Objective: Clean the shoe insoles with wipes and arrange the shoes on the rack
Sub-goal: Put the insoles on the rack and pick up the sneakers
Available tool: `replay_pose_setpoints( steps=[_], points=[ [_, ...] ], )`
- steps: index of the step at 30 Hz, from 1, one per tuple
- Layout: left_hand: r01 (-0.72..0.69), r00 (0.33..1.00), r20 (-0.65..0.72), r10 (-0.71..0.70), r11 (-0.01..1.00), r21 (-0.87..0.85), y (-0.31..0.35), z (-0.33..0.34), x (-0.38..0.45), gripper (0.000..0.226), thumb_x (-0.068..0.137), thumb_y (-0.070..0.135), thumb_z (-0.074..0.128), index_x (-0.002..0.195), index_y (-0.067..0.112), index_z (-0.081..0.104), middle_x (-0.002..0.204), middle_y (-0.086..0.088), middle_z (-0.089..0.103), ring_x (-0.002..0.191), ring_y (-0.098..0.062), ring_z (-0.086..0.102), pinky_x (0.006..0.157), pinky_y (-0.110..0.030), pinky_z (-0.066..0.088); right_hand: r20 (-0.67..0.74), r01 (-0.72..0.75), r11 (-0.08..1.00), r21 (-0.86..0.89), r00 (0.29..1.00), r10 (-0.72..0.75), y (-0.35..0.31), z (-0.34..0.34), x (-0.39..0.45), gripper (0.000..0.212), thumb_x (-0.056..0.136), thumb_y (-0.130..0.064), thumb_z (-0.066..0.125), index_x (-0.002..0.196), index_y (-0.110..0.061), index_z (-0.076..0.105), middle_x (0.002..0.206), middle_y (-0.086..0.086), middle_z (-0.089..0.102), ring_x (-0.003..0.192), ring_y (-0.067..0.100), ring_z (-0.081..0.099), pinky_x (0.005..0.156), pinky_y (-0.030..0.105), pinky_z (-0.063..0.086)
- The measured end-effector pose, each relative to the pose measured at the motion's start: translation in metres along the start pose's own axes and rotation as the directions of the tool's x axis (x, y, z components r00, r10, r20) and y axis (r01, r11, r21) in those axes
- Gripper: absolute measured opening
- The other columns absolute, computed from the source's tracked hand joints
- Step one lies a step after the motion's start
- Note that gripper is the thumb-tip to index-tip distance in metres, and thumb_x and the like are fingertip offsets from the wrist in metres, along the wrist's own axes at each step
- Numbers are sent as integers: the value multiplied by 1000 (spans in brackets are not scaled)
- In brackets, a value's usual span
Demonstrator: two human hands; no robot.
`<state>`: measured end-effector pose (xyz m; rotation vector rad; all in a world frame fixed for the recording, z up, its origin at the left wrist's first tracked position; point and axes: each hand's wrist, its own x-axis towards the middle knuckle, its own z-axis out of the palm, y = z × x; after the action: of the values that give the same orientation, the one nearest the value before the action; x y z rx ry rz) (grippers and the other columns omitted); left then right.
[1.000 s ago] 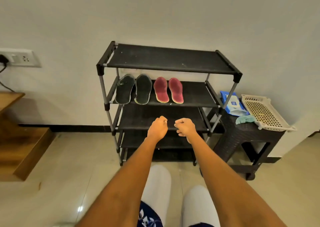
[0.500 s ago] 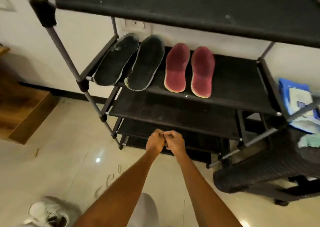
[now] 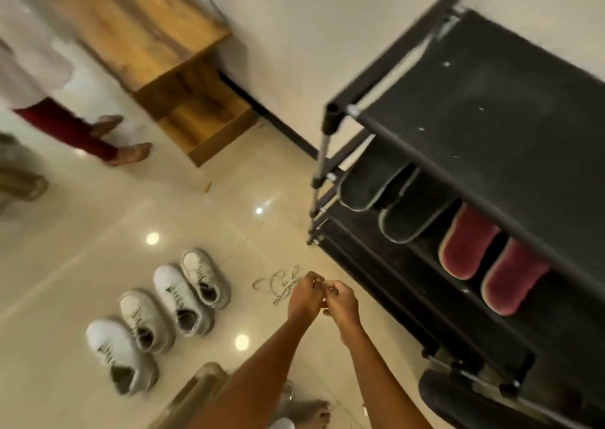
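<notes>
Two black insoles (image 3: 389, 202) and two red insoles (image 3: 491, 261) lie side by side on the second shelf of the black shoe rack (image 3: 491, 101) at the right. Several white sneakers (image 3: 163, 310) stand in a row on the floor at the lower left. Loose white laces (image 3: 278, 283) lie on the tiles just beyond my hands. My left hand (image 3: 304, 297) and my right hand (image 3: 340, 302) are held together in front of the rack, knuckles touching, fingers curled. I see nothing held in either.
A wooden step unit (image 3: 147, 35) stands against the wall at the upper left. Another person's legs (image 3: 82, 134) stand at the left. A dark wicker stool (image 3: 474, 402) sits beside the rack at the lower right. Glossy tiled floor (image 3: 196, 215) lies between.
The view has swung left and down, bringing the sneakers, laces and another person into sight. My hands came together and stay joined in front of me.
</notes>
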<state>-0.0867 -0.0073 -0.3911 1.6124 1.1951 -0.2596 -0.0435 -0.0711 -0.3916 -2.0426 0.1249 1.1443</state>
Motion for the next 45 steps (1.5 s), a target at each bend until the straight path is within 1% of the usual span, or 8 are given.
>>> replay_pose_setpoints(
  steps=[12,19,21,25,29,33,39,45],
  points=[
    [298,885,-240,-400,881,-368,-152,-105,20,27,94,10,39,116,7,55,114,-15,63,103,-28,59,80,-29,43,371,83,926,-367,926,64,16,189,5,12,89,-16,50,89,-19,62,97,7,68,92,26,65,84,45,54],
    [344,773,-315,-551,781,-521,-259,-129,65,28,92,7,39,118,6,51,114,-12,60,106,-27,57,76,-26,37,476,233,815,-530,877,58,59,302,54,16,89,-17,52,95,-12,66,99,6,69,91,23,63,76,31,49],
    [345,723,-354,-594,753,-560,-292,-137,79,25,93,7,39,115,6,51,113,-13,60,105,-29,56,78,-29,38,505,273,794,-543,861,50,74,339,67,15,88,-17,55,96,-12,67,100,7,70,92,24,64,82,37,52],
    [394,599,-449,-663,732,-556,-369,-152,107,30,90,3,41,119,2,47,118,-20,54,108,-33,51,85,-36,39,606,433,707,-559,796,-8,102,415,88,18,87,-12,58,103,-13,63,106,6,67,100,23,62,80,27,44],
    [510,530,-524,-666,745,-431,-446,-166,124,47,86,-3,47,132,4,41,129,-22,39,117,-37,43,94,-40,39,780,710,470,-524,622,-69,133,476,100,37,88,-9,55,124,-18,53,125,6,50,112,24,54,88,34,45],
    [506,631,-517,-578,812,-289,-504,-171,139,40,90,8,51,130,12,50,124,-17,43,111,-33,52,87,-30,41,888,889,150,-432,448,-98,164,513,115,51,90,-5,51,137,-22,40,138,9,35,121,29,46,92,42,47],
    [418,609,-645,-461,878,-233,-525,-168,144,23,89,13,57,110,10,65,106,-13,61,94,-28,60,70,-28,40,883,893,-46,-448,433,-182,187,530,129,41,93,-9,50,132,-18,39,146,20,23,122,35,45,91,40,47],
    [384,593,-726,-348,915,-126,-489,-164,127,24,91,23,56,111,11,63,101,-13,60,93,-29,57,71,-35,43,852,889,-6,-457,436,-289,163,518,120,21,94,-12,49,115,-12,43,135,17,39,95,31,60,71,35,50]
  ],
)
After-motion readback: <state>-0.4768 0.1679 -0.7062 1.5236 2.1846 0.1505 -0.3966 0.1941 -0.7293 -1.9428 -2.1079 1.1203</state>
